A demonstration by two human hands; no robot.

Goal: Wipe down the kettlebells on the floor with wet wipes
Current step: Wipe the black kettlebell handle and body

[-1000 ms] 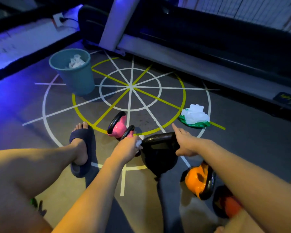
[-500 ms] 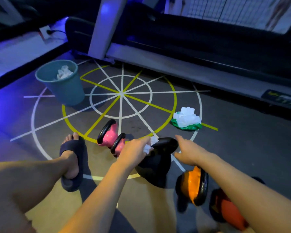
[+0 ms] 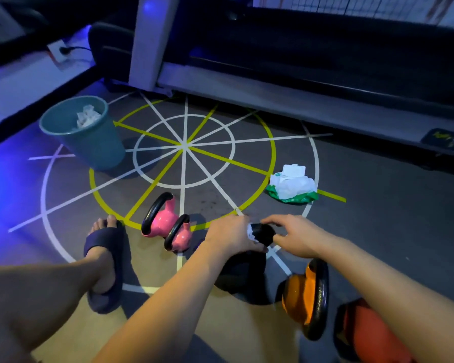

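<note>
The black kettlebell (image 3: pixel 262 233) is gripped between both hands: a wet wipe (image 3: pixel 250 232) is pressed on its handle by the closed left hand (image 3: pixel 231 235), while the right hand (image 3: pixel 298 235) is curled loosely on it.

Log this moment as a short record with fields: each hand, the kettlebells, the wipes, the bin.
left hand: presses a white wet wipe on the black kettlebell's handle
right hand: on the same handle, from the other side
black kettlebell: on the floor, between both hands
pink kettlebells: two, side by side, left of the black one
orange kettlebell: under the right forearm
red kettlebell: lower right, partly cut off
wipes pack: open, on the floor
bin: holds crumpled white wipes
</note>
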